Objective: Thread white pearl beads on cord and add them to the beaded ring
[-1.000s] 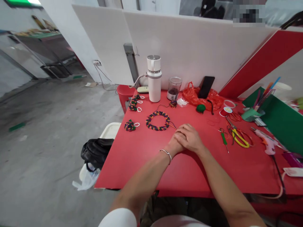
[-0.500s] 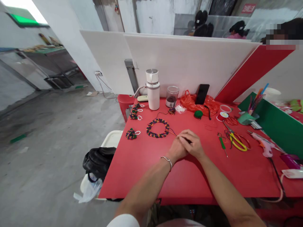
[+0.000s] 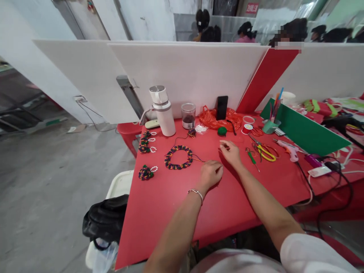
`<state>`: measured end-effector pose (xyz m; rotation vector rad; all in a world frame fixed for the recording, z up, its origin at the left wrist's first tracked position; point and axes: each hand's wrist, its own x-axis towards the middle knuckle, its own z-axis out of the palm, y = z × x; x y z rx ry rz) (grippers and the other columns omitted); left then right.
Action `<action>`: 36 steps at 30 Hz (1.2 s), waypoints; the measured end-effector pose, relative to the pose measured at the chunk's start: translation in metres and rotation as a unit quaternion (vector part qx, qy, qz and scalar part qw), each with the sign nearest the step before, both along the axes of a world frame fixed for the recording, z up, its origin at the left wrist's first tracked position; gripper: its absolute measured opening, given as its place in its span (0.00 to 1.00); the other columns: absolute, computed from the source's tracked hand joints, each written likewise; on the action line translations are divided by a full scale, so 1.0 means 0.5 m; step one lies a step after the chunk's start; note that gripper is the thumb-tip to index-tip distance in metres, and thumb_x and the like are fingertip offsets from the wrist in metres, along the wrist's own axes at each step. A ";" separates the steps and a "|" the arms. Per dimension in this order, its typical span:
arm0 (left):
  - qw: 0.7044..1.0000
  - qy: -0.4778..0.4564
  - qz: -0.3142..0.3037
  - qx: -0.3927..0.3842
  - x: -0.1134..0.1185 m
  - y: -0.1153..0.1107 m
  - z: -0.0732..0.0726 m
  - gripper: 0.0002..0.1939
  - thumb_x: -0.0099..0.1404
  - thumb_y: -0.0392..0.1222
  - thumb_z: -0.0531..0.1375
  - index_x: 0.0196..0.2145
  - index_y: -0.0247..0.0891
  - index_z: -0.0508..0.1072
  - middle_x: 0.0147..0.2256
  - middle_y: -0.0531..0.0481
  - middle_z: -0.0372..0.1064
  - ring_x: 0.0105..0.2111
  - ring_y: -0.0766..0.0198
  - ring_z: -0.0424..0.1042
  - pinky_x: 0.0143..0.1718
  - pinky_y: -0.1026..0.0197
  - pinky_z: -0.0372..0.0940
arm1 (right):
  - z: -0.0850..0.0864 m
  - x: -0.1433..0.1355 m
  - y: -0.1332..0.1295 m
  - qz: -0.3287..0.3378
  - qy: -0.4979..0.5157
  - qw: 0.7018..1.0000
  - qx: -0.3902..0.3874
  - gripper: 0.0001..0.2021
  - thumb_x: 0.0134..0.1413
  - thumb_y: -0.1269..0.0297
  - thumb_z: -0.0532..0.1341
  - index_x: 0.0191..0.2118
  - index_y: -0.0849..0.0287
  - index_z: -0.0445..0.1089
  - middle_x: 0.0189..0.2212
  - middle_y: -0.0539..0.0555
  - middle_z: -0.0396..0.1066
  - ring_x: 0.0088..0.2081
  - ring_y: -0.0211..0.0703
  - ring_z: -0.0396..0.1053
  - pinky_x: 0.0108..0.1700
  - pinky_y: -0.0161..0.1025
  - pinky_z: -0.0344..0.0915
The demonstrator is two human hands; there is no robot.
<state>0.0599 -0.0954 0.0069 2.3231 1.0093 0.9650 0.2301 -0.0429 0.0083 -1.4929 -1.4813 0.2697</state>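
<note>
My left hand (image 3: 211, 174) rests on the red table with its fingers curled in; whatever they might hold is hidden. Beside its knuckles ends a thin cord tail (image 3: 198, 157) from a ring of braided multicoloured cord (image 3: 178, 167) lying flat. Further right, my right hand (image 3: 231, 153) is apart from the left, its fingers loosely bent and parted, with nothing visible in them. A green yarn ball (image 3: 222, 131) lies just beyond it. At the table's left edge are several knotted yarn pieces with white bead loops, the nearest a yarn knot (image 3: 146, 173).
At the back stand a white thermos (image 3: 165, 119), a clear jar (image 3: 188, 116), a red plastic bag (image 3: 209, 118) and a phone (image 3: 222, 108). To the right lie a green-handled hook (image 3: 251, 157), yellow-handled pliers (image 3: 265, 152), a glue gun (image 3: 290, 148) and a green divider (image 3: 307, 131).
My hands were together and have come apart, the right one moving forward and away from the left. The view has turned to the right. The cord ring lies as before.
</note>
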 end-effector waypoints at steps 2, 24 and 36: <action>0.999 -0.037 0.020 -0.032 0.001 0.006 -0.006 0.11 0.67 0.34 0.57 0.31 0.39 0.79 0.36 0.46 0.80 0.37 0.61 0.77 0.44 0.60 0.69 | 0.017 -0.015 0.032 0.002 -0.036 0.999 -0.006 0.17 0.59 0.60 0.57 0.50 0.56 0.78 0.43 0.58 0.78 0.43 0.49 0.75 0.49 0.47 0.74; 0.993 -0.021 0.091 -0.073 -0.003 0.024 -0.012 0.10 0.59 0.30 0.57 0.22 0.39 0.69 0.26 0.48 0.71 0.26 0.63 0.69 0.29 0.62 0.60 | 0.046 -0.238 0.253 0.180 -0.305 0.933 -0.071 0.23 0.60 0.63 0.63 0.60 0.59 0.72 0.56 0.61 0.74 0.56 0.56 0.67 0.61 0.49 0.64; 0.973 -0.192 0.098 -0.079 0.000 0.026 -0.019 0.09 0.64 0.31 0.59 0.33 0.38 0.81 0.41 0.44 0.80 0.40 0.61 0.78 0.46 0.59 0.71 | 0.026 -0.023 0.161 -0.030 -0.252 0.967 -0.005 0.21 0.64 0.64 0.59 0.60 0.60 0.73 0.64 0.63 0.66 0.62 0.60 0.62 0.64 0.55 0.61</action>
